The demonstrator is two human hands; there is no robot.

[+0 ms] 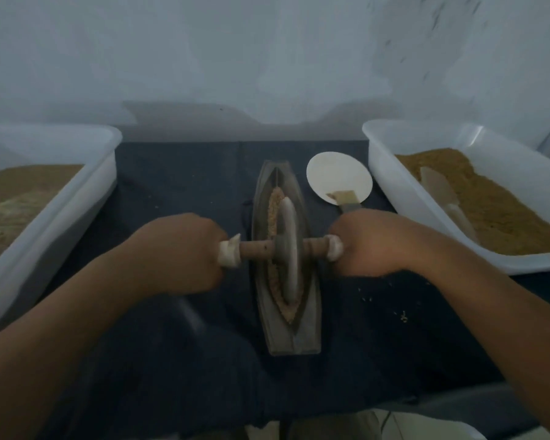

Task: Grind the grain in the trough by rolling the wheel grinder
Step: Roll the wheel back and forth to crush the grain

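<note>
A long boat-shaped metal trough (308, 331) lies lengthwise on the dark cloth in front of me. Brown grain (273, 217) fills its groove. The wheel grinder (289, 249), a grey disc on a wooden axle with white-wrapped ends, stands upright in the groove around the middle of the trough. My left hand (185, 252) grips the left end of the axle. My right hand (372, 246) grips the right end. Both fists hide the axle tips.
A white tub (86, 198) with brown grain stands at the left. Another white tub (404, 192) at the right holds brown grain and a pale scoop (442, 192). A round white plate (337, 173) with a spatula lies behind my right hand. Loose grains (404, 315) dot the cloth.
</note>
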